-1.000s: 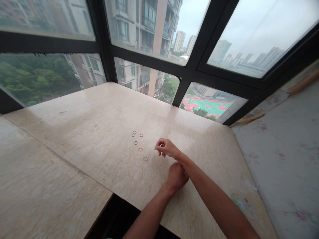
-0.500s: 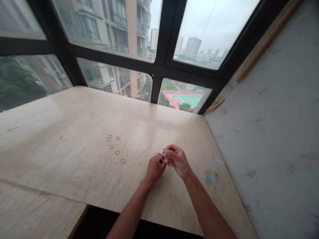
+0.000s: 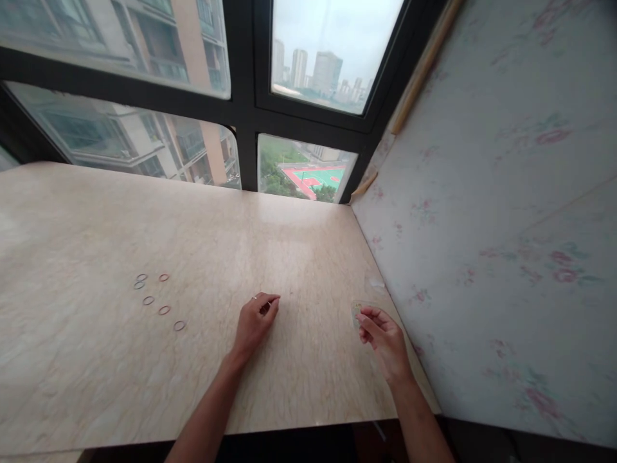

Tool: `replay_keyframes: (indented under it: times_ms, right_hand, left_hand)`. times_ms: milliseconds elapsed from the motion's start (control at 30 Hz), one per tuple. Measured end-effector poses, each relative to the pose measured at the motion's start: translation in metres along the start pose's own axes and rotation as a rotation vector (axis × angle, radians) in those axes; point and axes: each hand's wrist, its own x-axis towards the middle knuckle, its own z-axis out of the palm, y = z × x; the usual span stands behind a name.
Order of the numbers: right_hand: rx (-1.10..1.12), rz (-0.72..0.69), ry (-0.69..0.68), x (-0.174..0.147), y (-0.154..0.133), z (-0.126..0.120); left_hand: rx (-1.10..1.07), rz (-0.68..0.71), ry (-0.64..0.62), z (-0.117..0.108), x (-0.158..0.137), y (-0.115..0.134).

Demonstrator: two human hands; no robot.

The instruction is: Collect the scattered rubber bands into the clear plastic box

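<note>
My left hand [image 3: 258, 321] rests on the marble-patterned tabletop with thumb and fingertips pinched together. What it holds, if anything, is too small to make out. A thin ring sits on one of its fingers. My right hand [image 3: 385, 337] is at the right, its thumb and fingers closed over a small clear plastic bag [image 3: 355, 307] with tiny coloured bits. Whether the fingers grip the bag or something small cannot be seen. To the left of my left hand lie several thin coloured rings, among them a red ring [image 3: 164, 310], a purplish ring [image 3: 179, 326] and a bluish ring [image 3: 139, 285].
The pale tabletop [image 3: 106, 360] ends at a front edge near my forearms. A flower-patterned wall [image 3: 472, 257] bounds it on the right, dark-framed windows [image 3: 245, 135] at the back. A clear plastic piece [image 3: 376, 281] lies by the wall.
My right hand has left my left hand and moved right to the plastic bag. My left hand stays pinched. The view has turned to the right.
</note>
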Motion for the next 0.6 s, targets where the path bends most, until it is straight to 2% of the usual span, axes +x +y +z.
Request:
replay_keyframes:
  times_ms: [233,467,600]
  right_hand:
    - [-0.250,-0.182,0.135,0.016,0.005,-0.028]
    - [-0.567,-0.190,0.084,0.019,0.008,-0.039]
    - [-0.617,-0.224,0.090,0.010,0.009,-0.042]
  left_hand:
    - [0.031,0.005,-0.025,0.000,-0.004,0.001]
    - [0.078,0.007,-0.052,0.001,-0.008,0.001]
    - [0.106,0.013,-0.063,0.001,-0.010,0.002]
